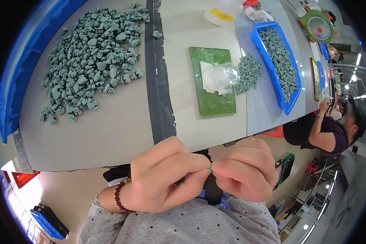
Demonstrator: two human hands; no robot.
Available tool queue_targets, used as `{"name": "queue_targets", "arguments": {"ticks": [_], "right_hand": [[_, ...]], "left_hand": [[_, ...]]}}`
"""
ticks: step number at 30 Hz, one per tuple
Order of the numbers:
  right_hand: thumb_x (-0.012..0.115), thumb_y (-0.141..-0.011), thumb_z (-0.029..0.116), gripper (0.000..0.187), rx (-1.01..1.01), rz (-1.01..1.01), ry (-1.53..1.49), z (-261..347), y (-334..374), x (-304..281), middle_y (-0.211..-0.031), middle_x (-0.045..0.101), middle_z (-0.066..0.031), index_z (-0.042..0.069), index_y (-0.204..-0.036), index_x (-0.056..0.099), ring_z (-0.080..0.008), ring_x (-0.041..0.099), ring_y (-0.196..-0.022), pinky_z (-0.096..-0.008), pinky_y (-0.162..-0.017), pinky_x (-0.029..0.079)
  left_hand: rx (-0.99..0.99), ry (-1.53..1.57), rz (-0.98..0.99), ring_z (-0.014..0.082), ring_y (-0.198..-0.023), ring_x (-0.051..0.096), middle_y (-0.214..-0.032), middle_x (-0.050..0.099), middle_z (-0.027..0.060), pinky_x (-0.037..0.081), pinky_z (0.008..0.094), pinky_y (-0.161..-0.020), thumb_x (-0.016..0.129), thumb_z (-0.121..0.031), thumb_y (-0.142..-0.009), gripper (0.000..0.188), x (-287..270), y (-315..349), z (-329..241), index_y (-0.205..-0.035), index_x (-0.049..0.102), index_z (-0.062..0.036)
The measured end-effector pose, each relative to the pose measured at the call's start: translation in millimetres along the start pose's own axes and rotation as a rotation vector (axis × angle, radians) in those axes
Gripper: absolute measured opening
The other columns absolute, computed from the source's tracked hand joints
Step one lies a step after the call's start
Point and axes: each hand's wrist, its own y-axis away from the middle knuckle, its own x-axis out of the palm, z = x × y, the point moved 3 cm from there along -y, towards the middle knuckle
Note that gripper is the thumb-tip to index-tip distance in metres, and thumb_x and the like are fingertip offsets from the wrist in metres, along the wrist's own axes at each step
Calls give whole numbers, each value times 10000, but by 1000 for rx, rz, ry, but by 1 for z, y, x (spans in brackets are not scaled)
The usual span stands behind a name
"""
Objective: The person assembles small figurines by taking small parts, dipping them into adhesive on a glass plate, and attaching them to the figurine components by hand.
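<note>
In front of my body, just off the near table edge, both hands meet at the fingertips. My left hand, with a dark red bead bracelet on its wrist, is closed in a pinch. My right hand is pinched too, its thumb and forefinger tips against the left ones. A tiny pale bit shows between the tips, too small to name. Beyond the left hand, a big heap of grey-green pebble-like pieces with dark patches is spread on the table.
A clear plastic cup rests on white paper on a green board. Beside it are a smaller pile of pieces and a filled blue tray. Another blue tray edges the left. A person sits at right.
</note>
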Motion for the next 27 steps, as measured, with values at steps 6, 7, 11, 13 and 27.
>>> {"name": "queue_targets", "arguments": {"ticks": [6,7,11,13,27], "right_hand": [[674,-575,-23,217,-89,-38,89,-1,-10,-4,-681,576,-88,-35,-790,649,-168,531,-519,-262,-436,411],[672,-560,-40,226,-103,-33,163,-5,-15,-11,-683,581,-86,-33,-784,647,-169,539,-535,-271,-455,421],[684,-553,-102,228,-13,-140,548,-45,-25,-19,-711,586,-82,-13,-755,626,-206,553,-604,-278,-512,432],[688,-569,-100,211,-26,-74,526,-59,-25,-14,-718,576,-93,-11,-746,613,-215,531,-579,-275,-497,419],[680,-624,-98,178,-127,31,569,-57,-33,-8,-739,588,-97,-31,-779,623,-185,538,-604,-265,-536,428]], "left_hand": [[15,105,9,119,-513,442,-658,553,48,325,229,-443,594,-42,-738,108,-4,-3,5,-826,633,7],[35,159,-1,107,-506,442,-670,558,51,323,220,-438,583,-63,-770,126,-4,-3,5,-851,634,19],[-383,589,-47,80,-494,425,-714,575,70,326,204,-435,542,-124,-846,195,-6,-2,-1,-917,618,41],[-497,786,10,71,-531,489,-748,584,89,364,194,-452,537,-175,-882,227,-4,0,0,-926,590,41],[-268,802,-60,149,-618,622,-788,638,127,469,229,-543,700,-37,-757,173,-10,10,7,-884,594,13]]}}
